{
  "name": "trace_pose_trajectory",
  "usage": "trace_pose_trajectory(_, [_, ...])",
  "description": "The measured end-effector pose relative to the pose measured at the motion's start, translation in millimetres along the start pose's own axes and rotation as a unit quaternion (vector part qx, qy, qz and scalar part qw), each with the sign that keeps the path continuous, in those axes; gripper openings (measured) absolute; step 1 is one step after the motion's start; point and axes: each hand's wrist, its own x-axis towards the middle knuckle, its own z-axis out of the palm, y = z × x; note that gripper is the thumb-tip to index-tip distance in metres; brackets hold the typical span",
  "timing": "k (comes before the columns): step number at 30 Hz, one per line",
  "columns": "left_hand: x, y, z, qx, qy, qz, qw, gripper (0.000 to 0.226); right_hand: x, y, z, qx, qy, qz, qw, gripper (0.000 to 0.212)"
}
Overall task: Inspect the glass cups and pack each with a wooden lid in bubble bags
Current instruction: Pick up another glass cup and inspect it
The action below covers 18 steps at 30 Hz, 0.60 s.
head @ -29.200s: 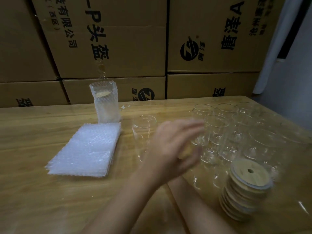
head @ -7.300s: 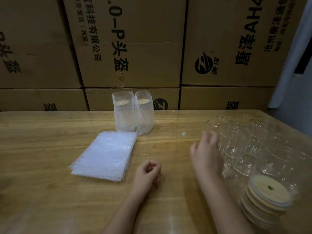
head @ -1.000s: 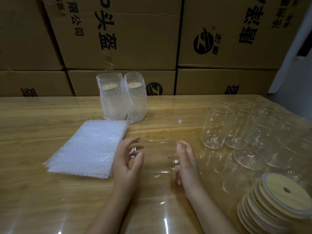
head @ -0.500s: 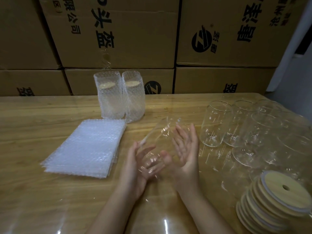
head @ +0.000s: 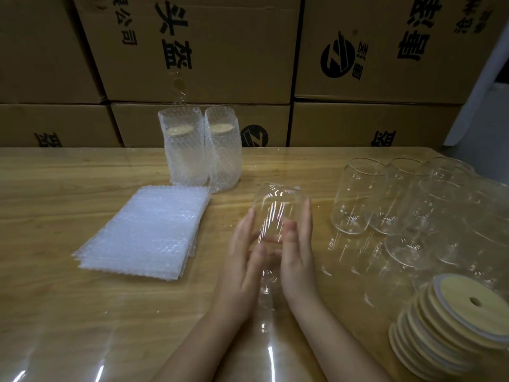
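Glass cup [head: 275,208] pressed between flat palms of left hand [head: 243,255] and right hand [head: 298,244], fingers straight along its sides, at table [head: 55,244] centre. Bubble bags [head: 143,230] stacked left, packed cups [head: 198,150] just behind; wooden lids [head: 454,321] stacked right, near loose cups [head: 399,202].

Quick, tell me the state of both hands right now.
Left hand: open, straight fingers against the left side of the glass cup.
Right hand: open, straight fingers against its right side; together they carry it.
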Motion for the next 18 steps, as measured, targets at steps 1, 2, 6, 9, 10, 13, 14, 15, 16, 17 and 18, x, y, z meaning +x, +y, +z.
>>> trace_pose_trajectory(1, [0,-1,-2,0.031,-0.021,0.027,0.999,0.051,0,0,1,0.005,-0.009,0.006,1.0,0.05])
trace_pose_trajectory(2, [0,1,-2,0.043,-0.03,0.036,0.998,0.053,-1,0,1,0.011,-0.017,0.006,1.0,0.046])
trace_pose_trajectory(6, [4,7,0,-0.029,-0.02,-0.017,0.999,0.057,-3,-2,0,-0.033,-0.041,-0.05,0.997,0.049])
trace_pose_trajectory(9, [7,8,-3,-0.087,-0.009,-0.054,0.995,0.06,-5,3,0,-0.096,-0.064,-0.112,0.987,0.056])
trace_pose_trajectory(10, [7,6,-3,-0.1,-0.006,-0.066,0.993,0.058,-5,6,0,-0.109,-0.064,-0.123,0.984,0.057])
trace_pose_trajectory(13, [7,6,-2,-0.113,0.014,-0.078,0.99,0.054,-7,12,-1,-0.124,-0.07,-0.131,0.981,0.059])
trace_pose_trajectory(14, [8,6,-2,-0.124,0.03,-0.082,0.988,0.052,-8,12,0,-0.142,-0.075,-0.143,0.977,0.058])
trace_pose_trajectory(15, [9,7,-2,-0.137,0.048,-0.087,0.986,0.048,-9,13,1,-0.161,-0.08,-0.157,0.971,0.057])
trace_pose_trajectory(16, [9,7,-2,-0.148,0.066,-0.094,0.982,0.048,-10,13,4,-0.174,-0.082,-0.168,0.967,0.054])
trace_pose_trajectory(17, [9,6,-2,-0.154,0.083,-0.102,0.979,0.05,-12,13,7,-0.183,-0.079,-0.177,0.964,0.05])
trace_pose_trajectory(18, [9,5,-2,-0.163,0.101,-0.112,0.975,0.051,-14,14,10,-0.194,-0.07,-0.189,0.96,0.047])
